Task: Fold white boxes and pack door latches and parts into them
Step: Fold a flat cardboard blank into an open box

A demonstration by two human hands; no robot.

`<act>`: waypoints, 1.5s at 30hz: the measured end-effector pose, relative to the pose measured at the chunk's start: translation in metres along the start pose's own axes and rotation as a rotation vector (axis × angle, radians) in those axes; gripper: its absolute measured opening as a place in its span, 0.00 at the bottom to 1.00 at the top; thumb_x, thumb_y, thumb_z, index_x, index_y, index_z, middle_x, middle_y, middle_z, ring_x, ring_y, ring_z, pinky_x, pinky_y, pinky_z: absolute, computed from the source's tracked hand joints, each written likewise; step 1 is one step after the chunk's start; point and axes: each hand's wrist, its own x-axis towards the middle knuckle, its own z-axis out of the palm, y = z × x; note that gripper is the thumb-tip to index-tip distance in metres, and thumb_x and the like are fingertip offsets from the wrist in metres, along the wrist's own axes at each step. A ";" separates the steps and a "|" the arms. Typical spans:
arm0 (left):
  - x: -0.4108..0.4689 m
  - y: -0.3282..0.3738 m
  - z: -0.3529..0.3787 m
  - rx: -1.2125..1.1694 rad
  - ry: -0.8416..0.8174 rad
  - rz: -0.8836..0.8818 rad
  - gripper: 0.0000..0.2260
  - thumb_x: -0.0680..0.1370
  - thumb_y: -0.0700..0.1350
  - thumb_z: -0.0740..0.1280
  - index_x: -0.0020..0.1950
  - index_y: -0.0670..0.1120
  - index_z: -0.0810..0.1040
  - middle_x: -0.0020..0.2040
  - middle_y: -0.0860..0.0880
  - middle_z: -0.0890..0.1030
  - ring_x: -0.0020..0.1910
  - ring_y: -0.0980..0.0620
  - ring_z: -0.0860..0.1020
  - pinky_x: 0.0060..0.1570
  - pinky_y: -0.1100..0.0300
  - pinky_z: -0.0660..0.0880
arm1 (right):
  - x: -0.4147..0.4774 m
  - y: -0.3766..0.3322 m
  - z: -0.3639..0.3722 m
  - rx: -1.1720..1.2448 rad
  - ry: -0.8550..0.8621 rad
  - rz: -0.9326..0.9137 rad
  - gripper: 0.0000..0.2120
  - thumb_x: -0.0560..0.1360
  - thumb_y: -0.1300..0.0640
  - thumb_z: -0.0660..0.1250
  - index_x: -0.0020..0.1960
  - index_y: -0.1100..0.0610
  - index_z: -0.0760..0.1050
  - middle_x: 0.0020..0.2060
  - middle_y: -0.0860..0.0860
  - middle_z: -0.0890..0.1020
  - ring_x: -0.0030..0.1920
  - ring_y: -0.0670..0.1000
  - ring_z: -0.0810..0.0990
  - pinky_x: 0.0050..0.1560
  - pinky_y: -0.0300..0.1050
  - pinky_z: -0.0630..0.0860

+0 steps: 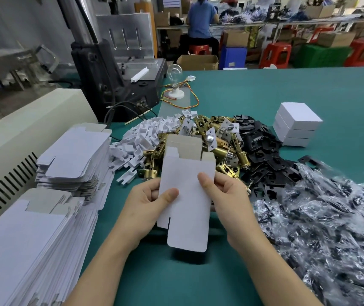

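Flat white box blank (187, 195) held upright in mid-air at centre frame, above the green table (309, 89), tuck flaps open at top and bottom. Left hand (148, 202) pinches its left edge, thumb on the front face, fingers curled behind. Right hand (225, 195) grips the right edge the same way, thumb on the front. Just behind the blank, a heap of brass door latches (220, 146). To that heap's left, touching it, a pile of small white plastic pieces (145, 133). To its right, a spread of black plates (262, 151). Lower right of the frame: a mass of clear bags (331, 217) with dark contents, too blurred to identify. Stack of folded white boxes (295, 124) stands at right of centre, beside the black plates. Two tall stacks of flat blanks (73, 155) sit along the left edge. A bare light bulb (173, 71) stands at upper centre, next to a dark machine (110, 85).
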 end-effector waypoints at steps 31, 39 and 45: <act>-0.007 0.003 0.006 0.131 0.056 0.379 0.31 0.74 0.55 0.72 0.75 0.71 0.69 0.62 0.56 0.84 0.57 0.50 0.85 0.54 0.59 0.82 | -0.007 -0.005 0.011 -0.014 -0.030 -0.274 0.23 0.77 0.39 0.71 0.72 0.34 0.74 0.58 0.48 0.85 0.56 0.51 0.85 0.55 0.55 0.84; -0.011 0.009 0.008 0.059 0.010 0.391 0.22 0.75 0.51 0.72 0.67 0.67 0.75 0.58 0.49 0.87 0.55 0.51 0.86 0.53 0.62 0.81 | -0.006 -0.005 0.007 -0.082 -0.001 -0.311 0.18 0.77 0.45 0.71 0.67 0.39 0.79 0.52 0.59 0.79 0.51 0.65 0.79 0.50 0.68 0.82; -0.008 0.004 0.007 0.042 -0.040 0.325 0.14 0.76 0.51 0.72 0.61 0.60 0.78 0.52 0.48 0.87 0.49 0.54 0.84 0.47 0.60 0.81 | -0.004 -0.005 0.004 -0.067 -0.009 -0.259 0.11 0.78 0.46 0.70 0.58 0.46 0.82 0.47 0.58 0.79 0.45 0.55 0.78 0.43 0.54 0.82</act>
